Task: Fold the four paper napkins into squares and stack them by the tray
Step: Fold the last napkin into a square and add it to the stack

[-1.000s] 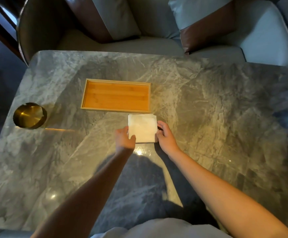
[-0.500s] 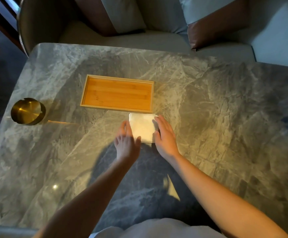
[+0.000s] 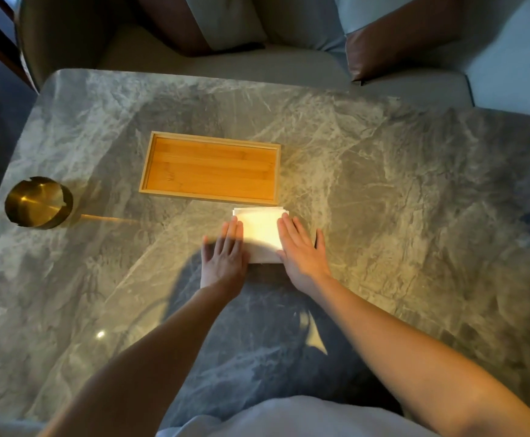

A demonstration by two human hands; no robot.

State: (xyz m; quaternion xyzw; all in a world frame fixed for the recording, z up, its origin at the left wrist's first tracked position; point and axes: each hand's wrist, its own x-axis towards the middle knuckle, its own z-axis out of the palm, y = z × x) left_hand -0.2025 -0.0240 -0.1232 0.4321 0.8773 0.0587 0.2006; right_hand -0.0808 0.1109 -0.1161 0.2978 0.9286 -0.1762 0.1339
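A stack of white folded napkins (image 3: 261, 232) lies on the grey marble table (image 3: 383, 184), just in front of the right end of the empty wooden tray (image 3: 210, 169). Layered edges show at the stack's far right corner. My left hand (image 3: 224, 255) lies flat with fingers straight, its fingertips over the stack's left edge. My right hand (image 3: 300, 249) lies flat as well, covering the stack's right edge. Neither hand grips anything.
A round brass ashtray (image 3: 38, 202) stands near the table's left edge. Cushioned seats with grey and brown pillows (image 3: 383, 36) line the far side of the table. My body's shadow covers the near middle of the tabletop.
One second ago my fingers pinched the stack at its near corners. Both hands have since opened flat and slid forward along the stack's two sides.
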